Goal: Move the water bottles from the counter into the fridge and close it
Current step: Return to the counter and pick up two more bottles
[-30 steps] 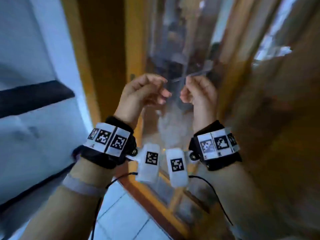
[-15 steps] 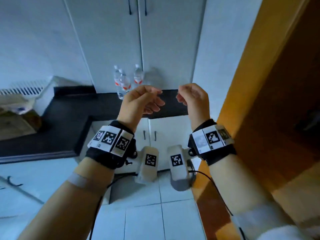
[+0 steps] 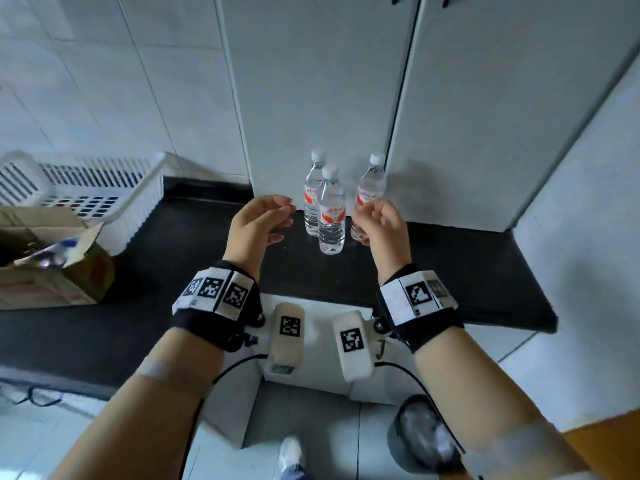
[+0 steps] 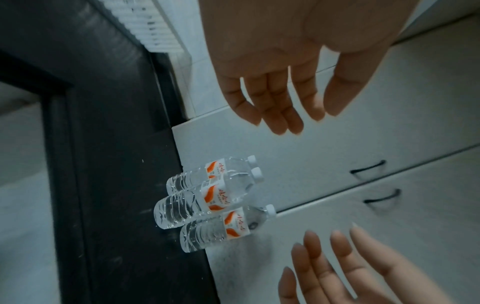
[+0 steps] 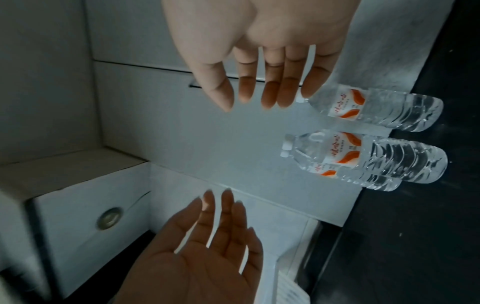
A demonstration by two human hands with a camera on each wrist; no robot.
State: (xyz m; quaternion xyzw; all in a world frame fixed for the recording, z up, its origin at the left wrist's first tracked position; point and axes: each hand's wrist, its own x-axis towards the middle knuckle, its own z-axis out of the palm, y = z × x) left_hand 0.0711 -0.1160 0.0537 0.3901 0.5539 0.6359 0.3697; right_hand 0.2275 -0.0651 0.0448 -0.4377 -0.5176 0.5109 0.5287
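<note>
Three clear water bottles with white caps and orange-and-white labels stand close together on the black counter (image 3: 467, 265), against a white cabinet: the left bottle (image 3: 312, 197), the front middle bottle (image 3: 331, 220) and the right bottle (image 3: 371, 188). My left hand (image 3: 282, 221) hovers just left of them, fingers relaxed, holding nothing. My right hand (image 3: 367, 220) is raised in front of the right bottle, also holding nothing. In the left wrist view my left hand (image 4: 275, 115) is apart from the bottles (image 4: 202, 203). In the right wrist view my right hand (image 5: 259, 96) has straight fingers near a bottle cap (image 5: 302, 100).
A white slatted basket (image 3: 86, 188) and an open cardboard box (image 3: 52, 271) sit on the counter at the left. White cabinet doors with dark handles (image 4: 366, 169) rise behind the bottles. White lower cabinets and a tiled floor lie below the counter edge. No fridge is in view.
The view swung from a wooden door frame to the counter and moved closer to the bottles. Both hands stayed raised and came up to the bottles.
</note>
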